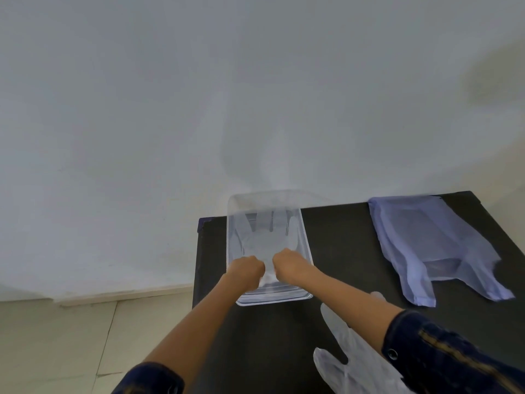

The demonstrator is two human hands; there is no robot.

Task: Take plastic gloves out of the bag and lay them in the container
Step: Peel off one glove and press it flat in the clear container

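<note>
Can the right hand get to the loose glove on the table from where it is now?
Probably yes. The loose glove lies bare on the table beside the right forearm, nothing over it, but the right hand is closed on the glove in the container and must release first.

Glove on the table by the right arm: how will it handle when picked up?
The spare glove is thin, translucent film lying flat on the table, so probably floppy: it should drape and fold from one pinch. Likely very light, prone to drifting or clinging. Its flatness may make getting an edge hard.

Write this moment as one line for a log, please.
step: laying glove in container | left hand: closed on glove | right hand: closed on glove | spare glove: on table | bag: flat, right
</note>
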